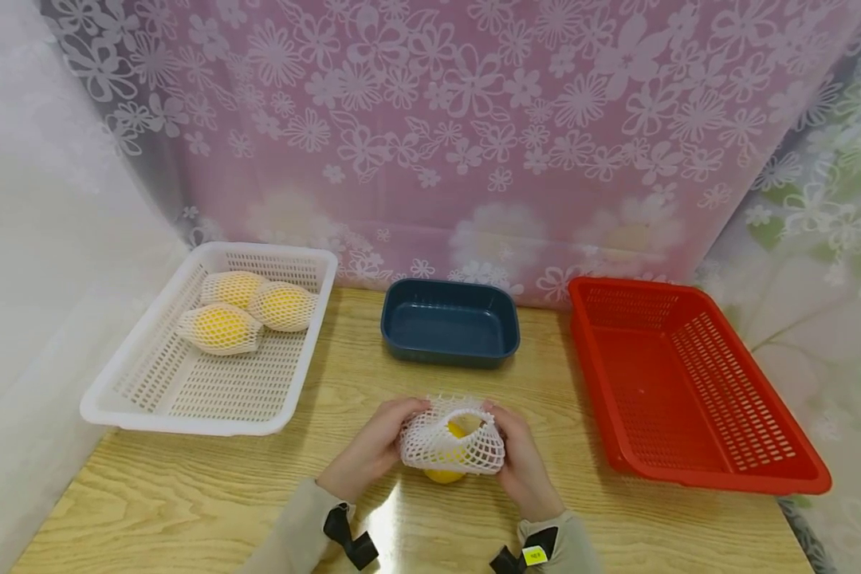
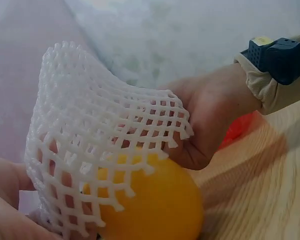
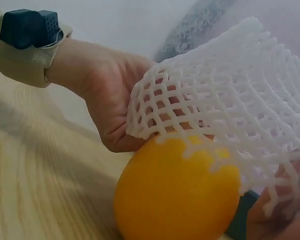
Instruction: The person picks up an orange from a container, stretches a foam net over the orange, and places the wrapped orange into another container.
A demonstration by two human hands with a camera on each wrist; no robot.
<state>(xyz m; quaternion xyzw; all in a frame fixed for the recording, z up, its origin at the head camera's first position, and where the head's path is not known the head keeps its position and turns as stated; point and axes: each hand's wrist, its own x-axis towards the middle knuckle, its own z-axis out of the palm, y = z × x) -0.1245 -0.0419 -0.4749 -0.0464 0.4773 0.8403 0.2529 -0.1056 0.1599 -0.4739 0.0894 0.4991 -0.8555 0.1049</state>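
Note:
A white foam fruit net [image 1: 419, 448] is stretched wide between both hands in front of me. My left hand [image 1: 369, 448] grips its left side, and my right hand [image 1: 525, 462] grips its right side. Through the mesh, fingers show in both wrist views. Under the net sits a smooth, rounded yellow fruit [image 3: 175, 197], its upper part covered by the net's edge and its lower part bare. In the left wrist view the fruit [image 2: 165, 202] lies close below the mesh [image 2: 85, 115]. Whether the fruit touches the wooden table [image 1: 359, 343] is hidden.
At the left stands a white basket [image 1: 154, 422] with three net-wrapped yellow fruits [image 1: 222, 328]. A dark blue tub [image 1: 450, 355] stands at the back middle. To the right is a red basket [image 1: 717, 477]. A pink flowered cloth [image 1: 430, 143] hangs behind the table.

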